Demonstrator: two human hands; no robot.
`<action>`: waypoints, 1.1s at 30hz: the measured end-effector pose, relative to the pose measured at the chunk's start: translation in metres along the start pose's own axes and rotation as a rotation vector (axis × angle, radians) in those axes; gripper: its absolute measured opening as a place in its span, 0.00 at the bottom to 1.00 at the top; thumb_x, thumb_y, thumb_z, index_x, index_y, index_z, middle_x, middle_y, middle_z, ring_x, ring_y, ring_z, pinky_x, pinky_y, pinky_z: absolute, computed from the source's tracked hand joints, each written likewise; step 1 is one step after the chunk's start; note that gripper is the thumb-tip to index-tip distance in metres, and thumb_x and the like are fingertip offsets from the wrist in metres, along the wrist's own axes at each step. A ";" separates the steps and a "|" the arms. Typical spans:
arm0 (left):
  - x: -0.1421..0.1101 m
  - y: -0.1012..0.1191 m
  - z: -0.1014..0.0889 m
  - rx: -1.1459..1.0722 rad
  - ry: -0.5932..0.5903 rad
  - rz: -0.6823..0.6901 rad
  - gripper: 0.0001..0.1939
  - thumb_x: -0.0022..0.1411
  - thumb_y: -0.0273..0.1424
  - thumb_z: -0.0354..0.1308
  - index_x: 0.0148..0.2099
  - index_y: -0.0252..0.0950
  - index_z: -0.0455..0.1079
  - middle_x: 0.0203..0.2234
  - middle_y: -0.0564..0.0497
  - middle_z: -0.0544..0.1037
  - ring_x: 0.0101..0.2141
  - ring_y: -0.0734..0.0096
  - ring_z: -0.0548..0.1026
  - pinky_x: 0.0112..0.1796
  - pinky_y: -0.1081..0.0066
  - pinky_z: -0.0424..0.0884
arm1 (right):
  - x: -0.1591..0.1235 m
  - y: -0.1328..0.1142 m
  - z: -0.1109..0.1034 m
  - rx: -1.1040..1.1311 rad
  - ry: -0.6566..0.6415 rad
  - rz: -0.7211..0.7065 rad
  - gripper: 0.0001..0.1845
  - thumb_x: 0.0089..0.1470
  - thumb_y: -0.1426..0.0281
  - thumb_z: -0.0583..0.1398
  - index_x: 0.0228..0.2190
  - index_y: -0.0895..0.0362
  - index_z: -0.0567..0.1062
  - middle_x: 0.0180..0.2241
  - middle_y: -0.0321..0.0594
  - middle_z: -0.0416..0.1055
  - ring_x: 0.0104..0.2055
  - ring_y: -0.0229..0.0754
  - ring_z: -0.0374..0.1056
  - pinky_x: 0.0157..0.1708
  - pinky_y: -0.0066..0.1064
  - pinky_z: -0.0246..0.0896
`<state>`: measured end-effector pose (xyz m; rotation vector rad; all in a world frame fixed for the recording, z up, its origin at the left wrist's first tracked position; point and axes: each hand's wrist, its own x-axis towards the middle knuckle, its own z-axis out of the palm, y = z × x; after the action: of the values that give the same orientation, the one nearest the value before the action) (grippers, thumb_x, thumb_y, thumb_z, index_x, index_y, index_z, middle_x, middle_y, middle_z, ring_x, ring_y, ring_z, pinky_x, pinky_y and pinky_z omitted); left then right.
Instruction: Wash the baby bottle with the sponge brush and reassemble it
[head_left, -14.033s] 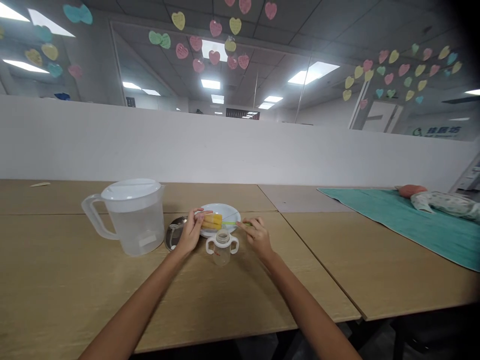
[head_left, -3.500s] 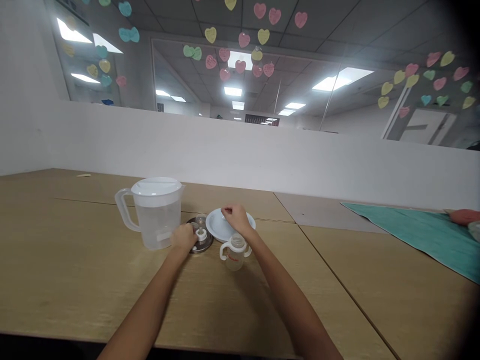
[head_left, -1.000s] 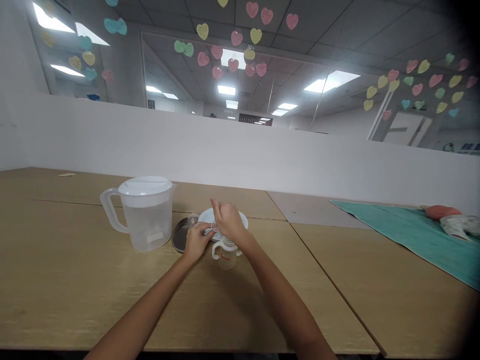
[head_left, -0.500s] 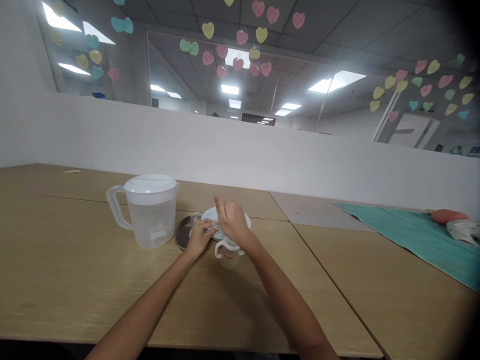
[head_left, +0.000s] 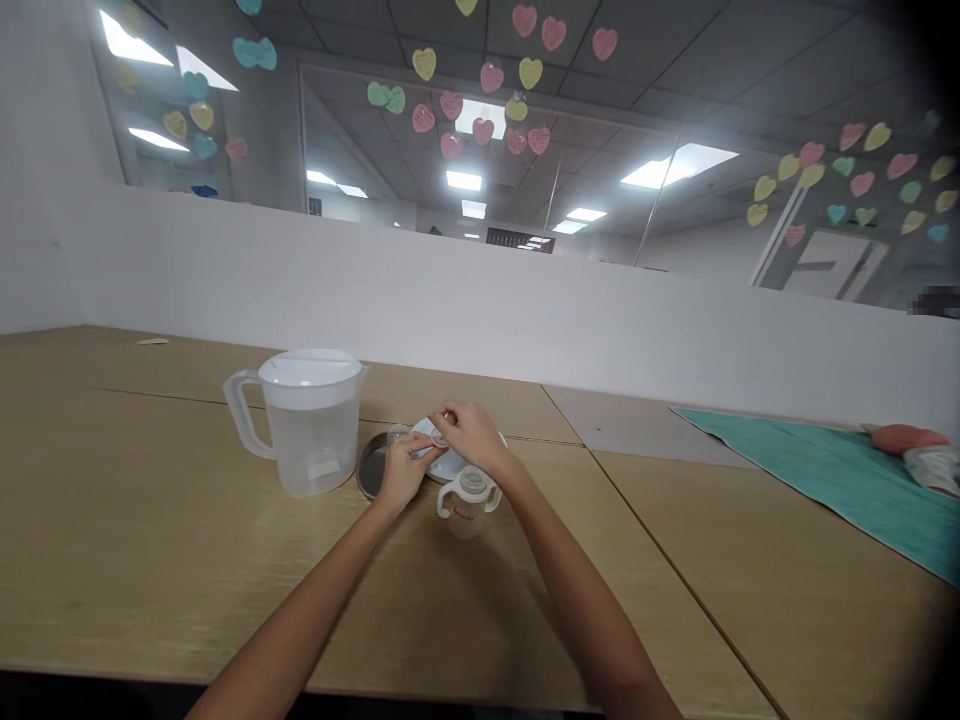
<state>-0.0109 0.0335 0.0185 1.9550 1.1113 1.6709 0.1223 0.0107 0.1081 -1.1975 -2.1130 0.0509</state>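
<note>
Frame centre: my right hand [head_left: 472, 436], thumb upright half a second ago, now bends over the small clear part [head_left: 439, 438] pinched in my left hand [head_left: 405, 470]; work apparently centres there. Right-hand closure: cannot tell. Just below, open-mouthed translucent two-handled bottle [head_left: 466, 516]; left, round metallic dish [head_left: 370, 470], frosted jug [head_left: 311, 440].

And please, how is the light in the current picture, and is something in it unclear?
Head view: ceiling lights burn out to white; a soft shadow falls on the table near the bottle; both right-hand corners go dark; the small clear part between the hands is too small to identify.
</note>
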 end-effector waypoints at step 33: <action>0.002 -0.013 0.002 0.083 0.062 0.034 0.09 0.51 0.37 0.60 0.30 0.37 0.76 0.41 0.45 0.75 0.38 0.65 0.73 0.43 0.64 0.67 | -0.022 -0.011 -0.071 0.330 0.460 -0.101 0.07 0.58 0.67 0.49 0.34 0.55 0.65 0.32 0.37 0.71 0.32 0.36 0.67 0.30 0.28 0.62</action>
<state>-0.0133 0.0435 0.0101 1.9957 1.1948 1.7395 0.1629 -0.0333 0.1538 -0.8127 -1.6776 0.0682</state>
